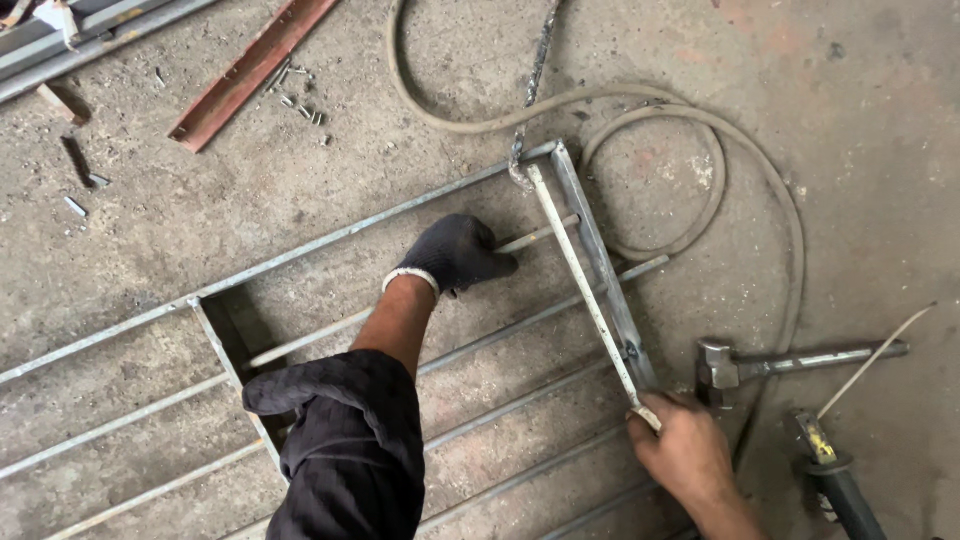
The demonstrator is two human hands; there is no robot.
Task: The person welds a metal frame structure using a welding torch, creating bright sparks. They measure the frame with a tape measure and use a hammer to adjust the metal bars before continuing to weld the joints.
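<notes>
Head cam, looking down at concrete floor [860,200]. Steel grille frame [330,236] lies flat on it, long rails running lower left to upper right, end bar [600,262] crossing at the right.

L hand [455,254], in dark knit glove, fingers curled shut around a thin round rod [535,237] of the frame, near its right end, pressing it down. R hand [688,447], bare, fingertips pinching the lower end of a pale flat strip [580,285]; looks like a rule or straightedge, can't tell which. Strip lies along the end bar, touching it, upper end near the frame's top right corner.

Step in hand (judgement): checking or marking rod position against the end bar, rod held steady w/ L, strip aligned w/ R. Next move likely calls for both hands kept steady so strip stays flush w/ the bar; any slip spoils the reading.

Around: hammer [735,366] on floor just right of R hand, not touched. Dark-handled tool [835,480] at lower right edge, partly cut off. Hose [700,130] loops across floor beyond the frame's right end. Red-brown angle bar [250,68] and small scattered bits at upper left, well apart.
</notes>
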